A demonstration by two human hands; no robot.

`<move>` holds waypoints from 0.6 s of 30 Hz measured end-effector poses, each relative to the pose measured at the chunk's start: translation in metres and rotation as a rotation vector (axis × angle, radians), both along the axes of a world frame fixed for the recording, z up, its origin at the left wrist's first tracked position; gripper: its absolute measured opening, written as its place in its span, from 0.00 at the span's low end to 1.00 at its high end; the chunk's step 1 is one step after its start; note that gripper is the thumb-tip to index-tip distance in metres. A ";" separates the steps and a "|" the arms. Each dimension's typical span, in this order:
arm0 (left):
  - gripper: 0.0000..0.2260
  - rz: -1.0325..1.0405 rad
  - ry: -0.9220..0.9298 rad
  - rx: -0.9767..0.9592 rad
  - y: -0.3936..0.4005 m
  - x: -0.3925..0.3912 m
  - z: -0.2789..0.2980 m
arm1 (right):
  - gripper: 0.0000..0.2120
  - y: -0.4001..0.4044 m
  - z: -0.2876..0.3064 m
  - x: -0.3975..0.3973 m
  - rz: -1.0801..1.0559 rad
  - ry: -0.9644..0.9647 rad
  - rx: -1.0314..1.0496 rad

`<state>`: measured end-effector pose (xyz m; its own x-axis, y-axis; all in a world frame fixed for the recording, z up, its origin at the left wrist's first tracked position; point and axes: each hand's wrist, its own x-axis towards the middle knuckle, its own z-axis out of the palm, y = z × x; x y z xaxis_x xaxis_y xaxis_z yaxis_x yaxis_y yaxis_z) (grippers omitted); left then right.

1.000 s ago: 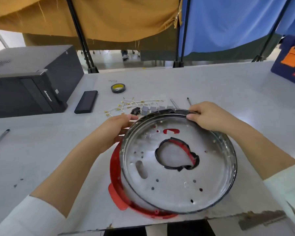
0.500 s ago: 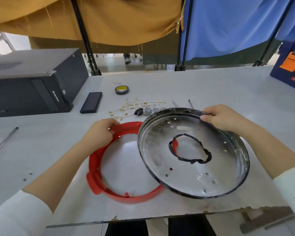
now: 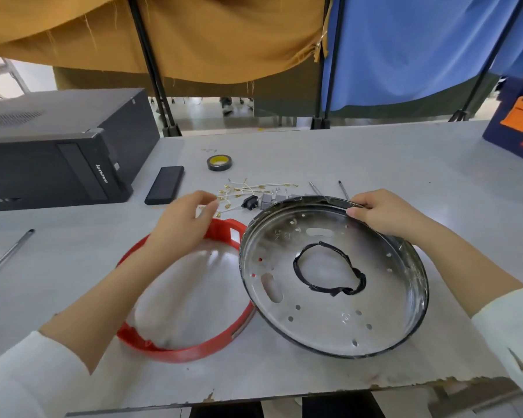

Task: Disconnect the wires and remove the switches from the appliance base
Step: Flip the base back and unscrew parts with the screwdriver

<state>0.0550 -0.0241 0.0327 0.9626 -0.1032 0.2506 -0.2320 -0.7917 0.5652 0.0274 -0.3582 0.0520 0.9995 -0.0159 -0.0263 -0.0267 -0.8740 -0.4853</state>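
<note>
The round metal appliance base (image 3: 338, 312) lies on the table with a black-taped hole in its middle. My right hand (image 3: 384, 214) grips its far rim. Left of it lies the red plastic ring (image 3: 191, 352), partly under the base's edge. My left hand (image 3: 183, 223) hovers over the ring's far side with fingers loosely spread, holding nothing. Behind them lie several loose wires with brass terminals (image 3: 242, 191), a black socket (image 3: 249, 203) and grey switches (image 3: 274, 200).
A black computer case (image 3: 58, 149) stands at the left, a dark flat block (image 3: 164, 189) beside it. A tape roll (image 3: 219, 162) sits further back. Two thin tools (image 3: 343, 188) lie behind the base, a metal rod (image 3: 6, 257) at far left. The table's front edge is chipped.
The metal base has come off the red ring and moved right. My left hand has let go of the ring and lifted slightly toward the wires.
</note>
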 end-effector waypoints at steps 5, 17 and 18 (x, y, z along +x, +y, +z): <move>0.16 -0.225 0.254 -0.153 -0.069 -0.006 0.020 | 0.10 0.003 0.007 0.001 0.038 -0.020 0.099; 0.19 -0.246 0.177 0.090 -0.099 -0.004 0.017 | 0.27 -0.047 -0.013 0.015 -0.147 0.289 0.345; 0.19 -0.250 0.185 0.089 -0.100 -0.004 0.017 | 0.19 -0.046 -0.019 0.018 -0.113 0.296 0.186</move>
<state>0.0507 -0.1238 0.0494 0.9330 -0.3560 0.0533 -0.3255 -0.7710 0.5474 0.0457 -0.4044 0.0333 0.9406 -0.0934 -0.3265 -0.2806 -0.7552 -0.5924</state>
